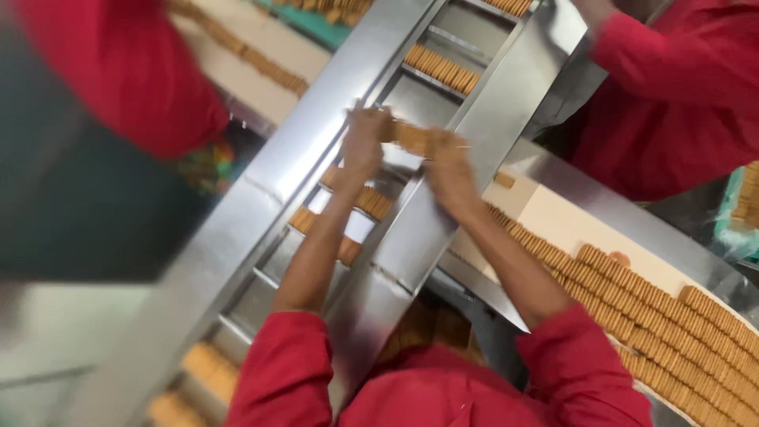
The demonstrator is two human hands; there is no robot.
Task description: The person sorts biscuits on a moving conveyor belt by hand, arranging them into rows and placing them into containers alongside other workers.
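Together, both hands press a short stack of biscuits (411,138) from either end, just above the metal chute (443,205) that runs diagonally across the view. The left hand (365,142) closes around the stack's left end with fingers curled; the right hand (449,170) grips the other end, fingers bent around it. Motion blur makes it hard to tell whether the stack touches the chute or is held just clear of it.

Below the hands, in the chute's lane, further biscuit stacks (356,198) lie between cross-bars, and another stack (443,69) lies higher up the same lane. At the right, long rows of biscuits (656,316) stand on edge on a pale belt (569,221). More biscuits (253,59) run along a second belt at the upper left.

Both forearms are bare, with red sleeves (443,387) at the bottom edge. A co-worker in red (680,87) stands at the upper right beside the chute, and another red-clad person (118,71) is blurred at the upper left.
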